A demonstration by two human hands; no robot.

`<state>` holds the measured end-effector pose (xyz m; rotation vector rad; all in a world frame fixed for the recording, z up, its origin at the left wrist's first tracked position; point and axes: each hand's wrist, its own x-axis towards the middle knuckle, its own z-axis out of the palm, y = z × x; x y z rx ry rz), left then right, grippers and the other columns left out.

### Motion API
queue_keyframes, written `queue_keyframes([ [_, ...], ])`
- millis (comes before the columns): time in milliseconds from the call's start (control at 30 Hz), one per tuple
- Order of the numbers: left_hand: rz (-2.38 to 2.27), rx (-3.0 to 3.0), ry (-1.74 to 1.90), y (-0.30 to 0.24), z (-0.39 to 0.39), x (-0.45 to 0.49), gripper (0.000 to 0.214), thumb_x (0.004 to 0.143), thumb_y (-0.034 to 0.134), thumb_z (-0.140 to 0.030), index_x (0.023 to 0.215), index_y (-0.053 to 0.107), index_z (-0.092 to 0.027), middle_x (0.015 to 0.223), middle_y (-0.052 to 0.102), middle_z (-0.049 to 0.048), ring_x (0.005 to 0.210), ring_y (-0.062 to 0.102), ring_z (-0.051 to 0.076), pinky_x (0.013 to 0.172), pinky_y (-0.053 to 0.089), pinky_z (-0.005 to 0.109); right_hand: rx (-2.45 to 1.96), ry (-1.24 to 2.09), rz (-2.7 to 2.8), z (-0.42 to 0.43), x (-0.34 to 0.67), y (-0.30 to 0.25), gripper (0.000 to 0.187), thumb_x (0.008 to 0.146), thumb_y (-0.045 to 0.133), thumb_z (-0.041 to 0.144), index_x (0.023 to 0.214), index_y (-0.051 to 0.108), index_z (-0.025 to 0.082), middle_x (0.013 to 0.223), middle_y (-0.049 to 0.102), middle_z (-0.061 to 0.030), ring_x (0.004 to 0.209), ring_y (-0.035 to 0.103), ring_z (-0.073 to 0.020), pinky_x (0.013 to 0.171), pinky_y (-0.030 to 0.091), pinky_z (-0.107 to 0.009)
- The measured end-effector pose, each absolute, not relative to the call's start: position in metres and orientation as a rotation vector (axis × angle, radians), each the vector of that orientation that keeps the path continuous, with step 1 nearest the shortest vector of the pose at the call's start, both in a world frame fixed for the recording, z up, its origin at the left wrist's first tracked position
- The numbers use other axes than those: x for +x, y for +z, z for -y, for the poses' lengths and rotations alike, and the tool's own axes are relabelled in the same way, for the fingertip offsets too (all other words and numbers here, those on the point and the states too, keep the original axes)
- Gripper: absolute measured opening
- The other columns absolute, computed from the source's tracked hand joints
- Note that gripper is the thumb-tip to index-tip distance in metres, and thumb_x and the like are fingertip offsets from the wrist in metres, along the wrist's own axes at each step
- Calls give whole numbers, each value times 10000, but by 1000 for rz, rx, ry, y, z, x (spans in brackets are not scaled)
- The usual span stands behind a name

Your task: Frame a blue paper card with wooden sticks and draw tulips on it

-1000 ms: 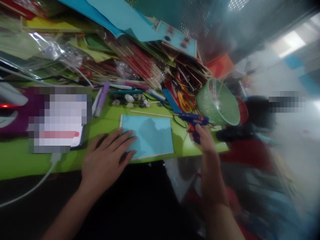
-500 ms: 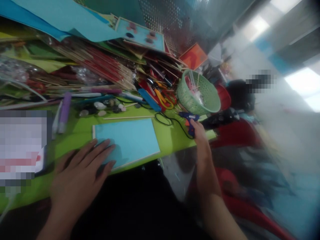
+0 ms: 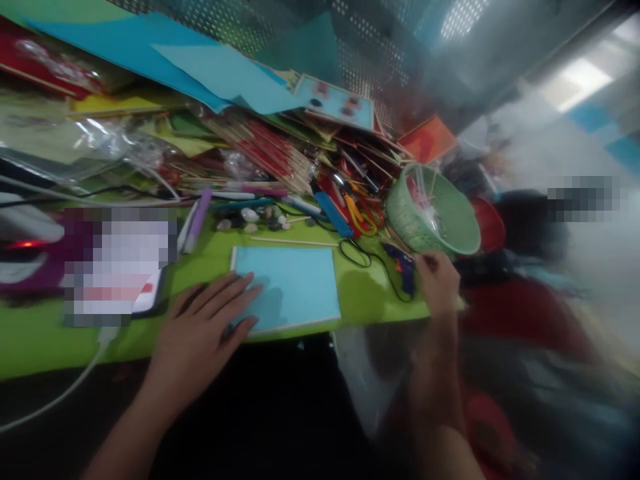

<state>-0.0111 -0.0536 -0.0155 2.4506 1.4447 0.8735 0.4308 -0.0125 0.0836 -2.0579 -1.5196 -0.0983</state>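
Observation:
My left hand (image 3: pixel 210 327) lies spread, its fingertips resting on the left part of a light-blue rectangular card (image 3: pixel 300 283) with pale edging strips. Over at the right, my right hand (image 3: pixel 439 283) is closed, its fingers curled in a pinch; whatever is in them, if anything, I cannot make out. Just left of those fingers a dark-blue glue gun (image 3: pixel 404 270) lies on the green tabletop (image 3: pixel 365 293), its black cord looping beside it. A thin wooden stick (image 3: pixel 295 241) lies behind the card.
Several pebbles (image 3: pixel 249 215) sit behind the stick. A green basket (image 3: pixel 400 210) stands behind my right hand, near orange-handled scissors (image 3: pixel 363 217). Markers (image 3: pixel 199 220) and a phone (image 3: pixel 145 303) with a white cable lie left. Sticks, papers and plastic crowd the back.
My right hand has come off the glue gun and closed to its right. The view has shifted left, so things appear farther right. My left hand stays on the card.

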Motion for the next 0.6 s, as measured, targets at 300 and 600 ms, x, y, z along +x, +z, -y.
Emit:
queue_keyframes([
  [300, -1503, 2356, 877, 3, 50, -11, 437, 1088, 473, -471, 1472, 624, -326, 1530, 648, 34, 1444, 585, 322, 1192, 445, 584, -1395, 323, 2400, -59, 300, 78, 163, 990, 640, 229, 974, 800, 203, 1012, 783, -89, 983, 710, -233, 903, 515, -353],
  [600, -1574, 2306, 894, 3, 31, -11, 406, 1093, 497, -426, 1380, 702, -224, 1475, 689, 74, 1325, 672, 310, 1141, 501, 528, -1523, 43, 2813, -98, 254, 67, 156, 983, 638, 187, 956, 792, 193, 1036, 781, -89, 930, 693, -230, 752, 433, -319],
])
